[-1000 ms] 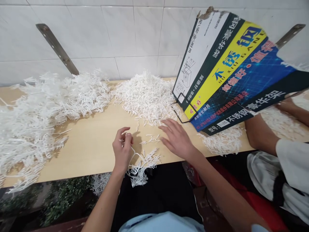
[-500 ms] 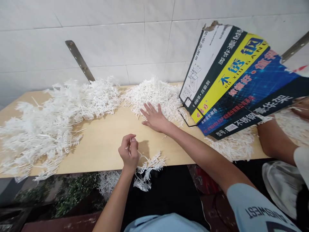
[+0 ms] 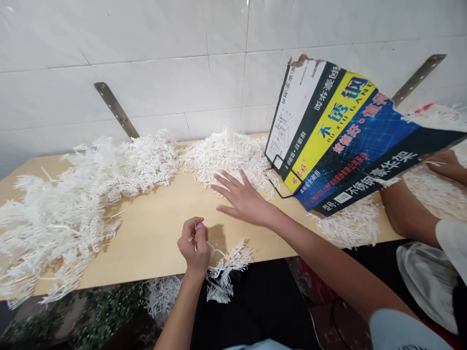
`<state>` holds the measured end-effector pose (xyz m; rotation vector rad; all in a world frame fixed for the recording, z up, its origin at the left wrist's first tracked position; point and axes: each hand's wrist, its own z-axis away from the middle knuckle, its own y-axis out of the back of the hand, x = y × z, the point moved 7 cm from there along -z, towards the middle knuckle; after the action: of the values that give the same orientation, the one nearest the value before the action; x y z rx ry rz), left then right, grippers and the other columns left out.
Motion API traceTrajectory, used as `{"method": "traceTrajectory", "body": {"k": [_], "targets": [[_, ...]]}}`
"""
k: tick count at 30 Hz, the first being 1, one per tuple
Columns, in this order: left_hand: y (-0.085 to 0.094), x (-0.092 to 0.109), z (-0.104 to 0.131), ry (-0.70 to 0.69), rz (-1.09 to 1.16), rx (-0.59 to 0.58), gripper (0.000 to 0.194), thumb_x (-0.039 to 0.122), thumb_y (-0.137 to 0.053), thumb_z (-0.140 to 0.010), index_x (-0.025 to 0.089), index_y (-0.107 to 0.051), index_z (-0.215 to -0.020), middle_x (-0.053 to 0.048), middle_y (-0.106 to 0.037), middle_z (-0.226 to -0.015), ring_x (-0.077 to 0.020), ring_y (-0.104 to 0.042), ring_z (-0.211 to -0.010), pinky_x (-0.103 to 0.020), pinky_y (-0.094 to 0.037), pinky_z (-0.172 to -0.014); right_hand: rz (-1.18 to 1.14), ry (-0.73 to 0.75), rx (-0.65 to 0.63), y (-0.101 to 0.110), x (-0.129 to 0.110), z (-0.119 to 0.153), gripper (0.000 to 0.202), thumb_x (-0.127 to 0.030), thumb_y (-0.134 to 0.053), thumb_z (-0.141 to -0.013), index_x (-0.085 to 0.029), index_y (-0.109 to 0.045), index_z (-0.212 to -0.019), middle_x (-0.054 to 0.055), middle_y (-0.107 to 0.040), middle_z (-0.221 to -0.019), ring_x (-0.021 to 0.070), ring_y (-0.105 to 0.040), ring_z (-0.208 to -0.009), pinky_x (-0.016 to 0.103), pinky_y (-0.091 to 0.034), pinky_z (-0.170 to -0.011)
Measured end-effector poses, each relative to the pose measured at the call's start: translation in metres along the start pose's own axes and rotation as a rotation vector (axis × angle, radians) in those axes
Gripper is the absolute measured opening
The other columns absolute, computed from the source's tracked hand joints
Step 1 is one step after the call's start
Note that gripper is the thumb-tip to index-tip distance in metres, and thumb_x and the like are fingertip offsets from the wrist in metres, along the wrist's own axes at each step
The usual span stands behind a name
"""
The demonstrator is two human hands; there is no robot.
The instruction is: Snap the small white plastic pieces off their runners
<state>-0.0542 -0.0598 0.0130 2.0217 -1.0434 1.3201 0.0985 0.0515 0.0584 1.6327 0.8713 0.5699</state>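
Observation:
My left hand (image 3: 195, 245) is closed round the stem of a white plastic sprig (image 3: 229, 265). The sprig's branched tips trail to the right and hang over the front edge of the wooden table (image 3: 146, 243). Above the table, my right hand (image 3: 242, 199) is open with its fingers spread, palm down. Just beyond its fingertips lies a heap of small white branched pieces (image 3: 229, 153); whether they touch cannot be told. A larger pile of white plastic foliage (image 3: 83, 189) covers the table's left side.
A printed cardboard panel (image 3: 339, 141) in a black wire stand (image 3: 280, 192) leans at the right. Behind it, another person's arms (image 3: 408, 209) reach over more white pieces (image 3: 350, 223). Metal brackets (image 3: 116, 109) are on the tiled wall. Green foliage (image 3: 109, 306) lies below the table.
My right hand has drawn back slightly from the heap, toward the right. My left hand keeps its hold on the sprig. The camera view has tilted up a little.

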Motion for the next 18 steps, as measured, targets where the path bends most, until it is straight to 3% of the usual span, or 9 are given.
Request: {"method": "traceTrajectory", "body": {"k": [3,5,7,10,13,18], "targets": [[-0.002,-0.002,-0.001,0.015,-0.001,-0.032,0.015,0.031,-0.056,-0.098,0.018,-0.064,-0.099,0.006,-0.050,-0.056,-0.0109,-0.047,-0.049,-0.022,-0.036,-0.049,-0.009,-0.088,-0.089,-0.021,0.003,0.047,0.089,-0.075,-0.048,-0.096,-0.033,-0.018,-0.168,0.007,-0.002,-0.178,0.0395,0.005,-0.163,0.075,0.007,-0.123],[-0.003,-0.005,-0.001,0.025,-0.020,-0.044,0.015,0.031,-0.056,-0.098,0.019,-0.064,-0.100,0.006,-0.050,-0.057,-0.0107,-0.046,-0.048,-0.022,-0.035,-0.049,-0.024,-0.196,-0.129,-0.041,0.013,0.062,0.097,-0.079,-0.048,-0.093,-0.032,-0.011,-0.170,0.009,0.005,-0.177,0.0438,0.011,-0.162,0.080,0.003,-0.120],[-0.003,-0.006,-0.002,0.031,-0.039,-0.047,0.015,0.031,-0.057,-0.097,0.019,-0.064,-0.100,0.006,-0.051,-0.058,-0.0108,-0.046,-0.048,-0.022,-0.035,-0.049,-0.022,-0.272,-0.114,-0.052,0.024,0.056,0.100,-0.079,-0.049,-0.092,-0.034,-0.006,-0.170,0.009,0.013,-0.177,0.0456,0.017,-0.160,0.083,0.001,-0.117],[-0.003,-0.005,-0.002,0.042,-0.051,-0.050,0.015,0.033,-0.057,-0.096,0.019,-0.064,-0.099,0.006,-0.051,-0.057,-0.0109,-0.045,-0.048,-0.022,-0.034,-0.048,-0.023,-0.336,-0.107,-0.055,0.039,0.021,0.095,-0.078,-0.049,-0.093,-0.038,-0.008,-0.169,0.007,0.018,-0.176,0.0473,0.020,-0.159,0.085,-0.001,-0.114],[-0.003,-0.005,-0.002,0.064,-0.050,-0.046,0.017,0.035,-0.057,-0.096,0.019,-0.063,-0.098,0.006,-0.049,-0.056,-0.0110,-0.043,-0.047,-0.022,-0.033,-0.047,-0.030,-0.353,-0.137,-0.054,0.048,-0.015,0.082,-0.078,-0.041,-0.096,-0.040,-0.022,-0.167,0.008,0.005,-0.178,0.0491,0.010,-0.159,0.084,-0.007,-0.114],[-0.002,-0.012,-0.001,0.074,-0.060,-0.039,0.018,0.036,-0.057,-0.096,0.020,-0.064,-0.099,0.005,-0.050,-0.058,-0.0115,-0.044,-0.049,-0.023,-0.033,-0.049,0.067,-0.349,-0.058,-0.043,0.050,-0.044,0.060,-0.065,-0.035,-0.104,-0.034,-0.049,-0.153,0.014,-0.033,-0.167,0.0447,-0.028,-0.149,0.068,-0.033,-0.113]]}}
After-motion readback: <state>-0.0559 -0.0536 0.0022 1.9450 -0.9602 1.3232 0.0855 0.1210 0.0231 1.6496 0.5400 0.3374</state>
